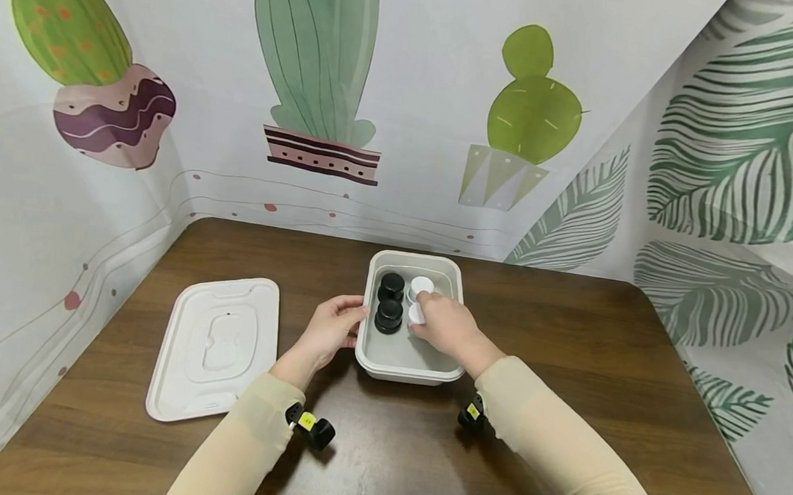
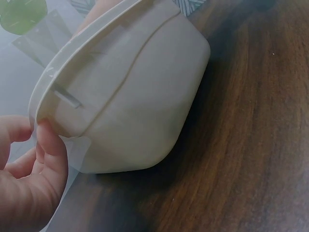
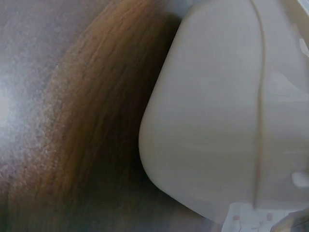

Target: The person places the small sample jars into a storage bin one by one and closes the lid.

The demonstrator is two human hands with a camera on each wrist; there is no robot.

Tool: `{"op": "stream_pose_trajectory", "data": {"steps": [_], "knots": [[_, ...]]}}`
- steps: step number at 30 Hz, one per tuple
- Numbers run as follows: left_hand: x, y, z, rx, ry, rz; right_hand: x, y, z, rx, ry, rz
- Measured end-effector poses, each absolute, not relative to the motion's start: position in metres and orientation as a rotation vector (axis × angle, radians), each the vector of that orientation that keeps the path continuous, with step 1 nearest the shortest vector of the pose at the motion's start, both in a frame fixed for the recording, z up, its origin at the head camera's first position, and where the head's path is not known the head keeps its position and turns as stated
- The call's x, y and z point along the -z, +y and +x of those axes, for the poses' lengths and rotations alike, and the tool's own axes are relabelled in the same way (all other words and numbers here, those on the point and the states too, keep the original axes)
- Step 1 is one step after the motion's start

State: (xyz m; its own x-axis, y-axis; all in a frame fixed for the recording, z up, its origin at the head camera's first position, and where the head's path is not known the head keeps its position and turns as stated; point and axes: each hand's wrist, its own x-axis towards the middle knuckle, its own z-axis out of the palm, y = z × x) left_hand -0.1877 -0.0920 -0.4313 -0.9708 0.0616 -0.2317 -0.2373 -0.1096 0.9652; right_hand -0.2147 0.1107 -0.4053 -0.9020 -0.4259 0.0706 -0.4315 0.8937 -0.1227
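Note:
A white plastic storage box [image 1: 409,372] stands uncovered on the table. My left hand [image 1: 328,329] pinches its left rim between thumb and fingers, as the left wrist view also shows. Inside, two black round-topped containers [image 1: 389,316] stand one behind the other along the left side. To their right is a white round-topped container [image 1: 422,284], with a second white container [image 1: 416,316] nearer me. My right hand [image 1: 449,326] reaches over the right rim and grips that nearer white one, its fingers partly covering it. The right wrist view shows mostly the box's outer wall [image 3: 207,106].
A white rectangular lid [image 1: 219,347] lies flat on the brown wooden table [image 1: 552,360], left of the box. Behind the table hangs a cloth [image 1: 429,130] printed with cacti and leaves. Both wrists wear small black cameras [image 1: 319,433].

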Motion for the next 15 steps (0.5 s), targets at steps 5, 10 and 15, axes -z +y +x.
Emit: {"op": "stream_pose_trajectory", "data": {"steps": [5,10,15], "knots": [[0.431,-0.0915,-0.1878,-2.19,1.95,-0.2,0.4067,0.1103,-0.2144,-0.172,-3.008,0.684],[0.4306,-0.0915,-0.1876,-2.19,1.953,-0.198,0.4069,0.1105,-0.2142,-0.15,-2.994,0.699],[0.4297,-0.0918,-0.187,-2.189,1.944,-0.199,0.4066,0.1106,-0.2134,-0.136,-2.986,0.706]]}}
